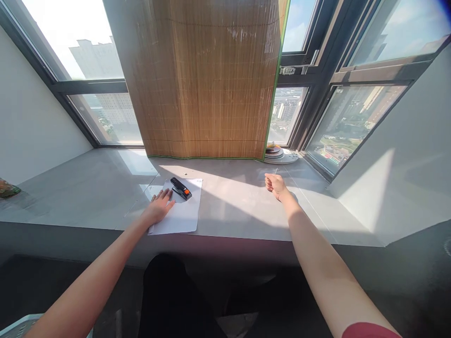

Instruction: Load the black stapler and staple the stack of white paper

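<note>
White paper (186, 218) lies on the pale window ledge, close to its front edge. On its upper part rests a black stapler (181, 188) with an orange patch. My left hand (161, 206) lies flat on the left side of the paper, fingers stretched out, just beside the stapler. Well to the right, my right hand (276, 184) is closed above the ledge, its fingers curled together. A faint, clear or whitish sliver shows by its fingertips, too small to name.
A bamboo blind (211, 84) hangs down to the back of the ledge (232, 206). Stacked plates (276, 154) stand behind its right edge. A colourful packet (7, 188) sits at far left. Below left shows a pale basket rim (26, 323).
</note>
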The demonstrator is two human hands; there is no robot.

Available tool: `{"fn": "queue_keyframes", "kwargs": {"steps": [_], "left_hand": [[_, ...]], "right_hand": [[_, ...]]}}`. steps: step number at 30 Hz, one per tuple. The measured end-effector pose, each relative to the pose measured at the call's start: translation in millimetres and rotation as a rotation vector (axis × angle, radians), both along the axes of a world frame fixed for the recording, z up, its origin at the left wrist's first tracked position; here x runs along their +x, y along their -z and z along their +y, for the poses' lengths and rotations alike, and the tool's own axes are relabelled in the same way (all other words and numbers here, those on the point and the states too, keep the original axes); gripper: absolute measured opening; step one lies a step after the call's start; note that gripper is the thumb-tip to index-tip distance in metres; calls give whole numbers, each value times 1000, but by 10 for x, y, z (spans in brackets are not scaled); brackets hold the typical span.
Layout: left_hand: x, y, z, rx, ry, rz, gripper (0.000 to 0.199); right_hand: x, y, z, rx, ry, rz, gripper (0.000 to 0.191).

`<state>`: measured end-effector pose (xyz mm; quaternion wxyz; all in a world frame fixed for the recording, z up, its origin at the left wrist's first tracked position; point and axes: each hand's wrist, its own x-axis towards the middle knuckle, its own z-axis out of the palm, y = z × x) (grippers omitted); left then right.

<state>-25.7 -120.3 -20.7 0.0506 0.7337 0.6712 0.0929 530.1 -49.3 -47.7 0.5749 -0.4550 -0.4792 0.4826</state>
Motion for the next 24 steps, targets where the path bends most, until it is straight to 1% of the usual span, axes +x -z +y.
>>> {"fn": "queue_keyframes", "kwargs": {"steps": [2,6,8,11,13,17,18,21,24], "left_hand": [[46,49,-45,-47,4,66,67],[63,65,-71,-128,38,132,71],[93,85,-73,-114,66,153,71],[230,162,-86,-25,94,185,71],[386,228,-97,35,137,197,71],[801,347,-89,187,313,181,66],[916,376,-81,228,339,167,65],[1259,462,-55,293,346,123,66],[1543,531,-45,299,339,119,66]], "right_hand": [[5,19,17,3,-3,-13,65],[19,65,57,2,0,-35,65],[22,80,72,2,2,-43,65],[18,87,79,4,1,-52,64],[13,84,76,5,4,-57,64],[8,81,73,2,12,-66,63],[8,83,75,1,13,-67,63],[12,93,89,-1,12,-70,62],[15,104,106,-5,8,-73,61]]}}
